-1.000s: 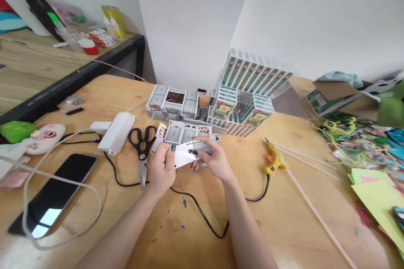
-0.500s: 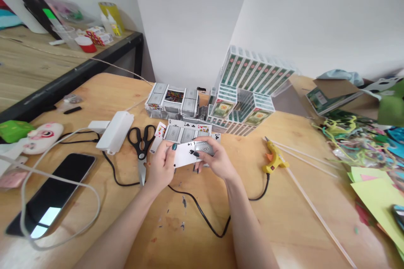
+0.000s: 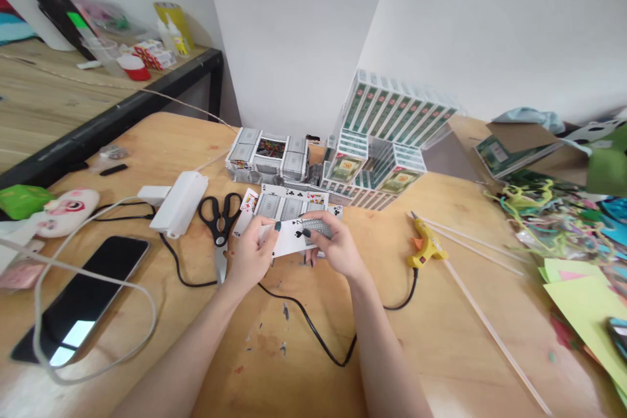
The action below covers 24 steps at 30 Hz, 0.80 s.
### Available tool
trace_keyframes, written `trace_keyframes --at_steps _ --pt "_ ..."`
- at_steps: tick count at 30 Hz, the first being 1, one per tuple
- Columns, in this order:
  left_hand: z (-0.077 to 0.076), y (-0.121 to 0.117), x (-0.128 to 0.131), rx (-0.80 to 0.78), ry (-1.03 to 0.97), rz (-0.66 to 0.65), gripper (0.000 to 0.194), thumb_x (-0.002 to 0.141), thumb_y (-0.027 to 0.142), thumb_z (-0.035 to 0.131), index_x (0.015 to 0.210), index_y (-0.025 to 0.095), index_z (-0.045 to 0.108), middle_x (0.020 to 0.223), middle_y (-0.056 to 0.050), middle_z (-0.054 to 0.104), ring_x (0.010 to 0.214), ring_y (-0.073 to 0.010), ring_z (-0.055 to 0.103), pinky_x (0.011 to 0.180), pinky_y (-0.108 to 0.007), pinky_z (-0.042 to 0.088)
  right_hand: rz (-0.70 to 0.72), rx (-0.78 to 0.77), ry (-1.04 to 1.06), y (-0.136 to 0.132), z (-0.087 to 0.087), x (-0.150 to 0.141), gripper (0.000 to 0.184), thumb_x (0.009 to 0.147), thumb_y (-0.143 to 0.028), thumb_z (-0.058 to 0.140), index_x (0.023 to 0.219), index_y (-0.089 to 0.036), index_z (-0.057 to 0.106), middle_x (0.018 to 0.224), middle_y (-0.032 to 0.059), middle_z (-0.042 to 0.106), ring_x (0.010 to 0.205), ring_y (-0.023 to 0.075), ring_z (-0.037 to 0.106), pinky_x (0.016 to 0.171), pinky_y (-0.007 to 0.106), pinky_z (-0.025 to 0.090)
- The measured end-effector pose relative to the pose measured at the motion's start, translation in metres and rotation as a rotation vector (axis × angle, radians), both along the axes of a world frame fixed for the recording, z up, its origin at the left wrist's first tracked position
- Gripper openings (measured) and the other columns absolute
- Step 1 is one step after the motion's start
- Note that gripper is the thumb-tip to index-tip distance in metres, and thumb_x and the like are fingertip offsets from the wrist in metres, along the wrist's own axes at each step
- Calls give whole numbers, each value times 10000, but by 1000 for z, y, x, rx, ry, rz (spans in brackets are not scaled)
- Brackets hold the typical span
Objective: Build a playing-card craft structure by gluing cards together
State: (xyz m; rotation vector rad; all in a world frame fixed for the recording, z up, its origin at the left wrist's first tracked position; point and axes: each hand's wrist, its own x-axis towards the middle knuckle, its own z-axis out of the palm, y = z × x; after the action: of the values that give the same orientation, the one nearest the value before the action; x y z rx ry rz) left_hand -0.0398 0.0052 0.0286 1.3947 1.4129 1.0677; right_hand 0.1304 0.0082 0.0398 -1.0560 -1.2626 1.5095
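Note:
My left hand [image 3: 251,258] and my right hand [image 3: 337,249] meet over the wooden table [image 3: 304,353] and both pinch a white playing card [image 3: 289,240] with a black club on it. The right fingers also cover a grey-backed card [image 3: 319,228]. Just behind the hands lies a row of playing cards [image 3: 285,205], some face up, some face down. Black scissors [image 3: 220,225] lie to the left of my left hand.
A stack of green card boxes [image 3: 382,144] and a card-covered box [image 3: 268,155] stand at the back. A yellow glue gun [image 3: 425,244] with glue sticks lies right, its black cord [image 3: 313,330] running under my arms. A phone [image 3: 78,304], a white adapter [image 3: 179,204] and craft scraps [image 3: 563,222] sit around.
The card has flattened out between my hands and moved slightly back toward the row of cards; both hands kept their grip.

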Motion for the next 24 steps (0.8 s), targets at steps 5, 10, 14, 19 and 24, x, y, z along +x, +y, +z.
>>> trace_keyframes --at_steps 5,10,14,19,24 --pt "0 3 -3 -185 -295 -60 241 753 334 573 946 215 491 432 78 481 282 -116 432 282 -215 330 -14 29 22 -2 7 -2 550 825 -271 524 1297 -291 243 587 -58 521 418 132 562 370 259 480" --pt "-2 6 -6 -240 -443 -55 331 725 311 600 1022 198 505 529 44 556 342 -131 512 305 -234 395 -47 32 -4 -4 9 -3 567 816 -277 545 1256 -300 189 685 -51 524 425 110 573 368 238 496" --pt "0 4 -2 -228 -414 -25 271 711 361 630 884 161 568 516 17 572 326 -116 489 283 -220 370 -11 -26 42 -2 6 -1 329 812 -335 550 1026 -268 308 643 -89 479 369 91 550 292 184 436" --pt "9 2 -2 -159 -289 -85 255 737 391 606 810 148 634 534 -21 608 396 -146 554 368 -266 482 58 -43 72 -2 7 1 281 824 -357 536 951 -258 306 570 -109 478 347 96 544 284 177 432" --pt "13 4 -9 -219 -349 -205 317 730 357 615 983 166 622 646 -34 658 435 -169 597 380 -286 498 97 -48 42 -2 5 1 261 827 -334 535 942 -254 315 512 -123 456 315 98 520 275 179 420"
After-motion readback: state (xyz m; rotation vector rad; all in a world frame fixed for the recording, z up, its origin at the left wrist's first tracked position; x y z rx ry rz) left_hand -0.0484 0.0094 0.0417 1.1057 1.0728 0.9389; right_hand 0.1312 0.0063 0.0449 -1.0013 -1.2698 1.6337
